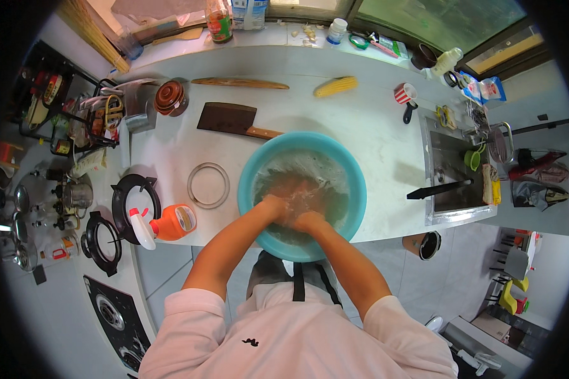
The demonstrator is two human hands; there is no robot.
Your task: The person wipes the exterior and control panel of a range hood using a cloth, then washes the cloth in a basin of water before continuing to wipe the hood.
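Note:
A round turquoise plastic basin (358, 189) holds cloudy, stirred water at the counter's front edge. Both hands are in it: my left hand (279, 208) dips in from the left, my right hand (309, 221) from the right, close together. The fingers are under the murky water, so whatever they hold or touch is hidden. Behind the basin's left side lies a cleaver (227, 118), its wooden handle reaching the basin's rim. A clear ring (208, 185) lies to the left of the basin.
An orange spray bottle (178, 222) lies by black burner supports (136, 208) on the left. Farther back are a brown lidded pot (170, 97), a wooden stick (239, 84) and a corn cob (336, 87). A metal sink (455, 166) with a black-handled object across it is at right.

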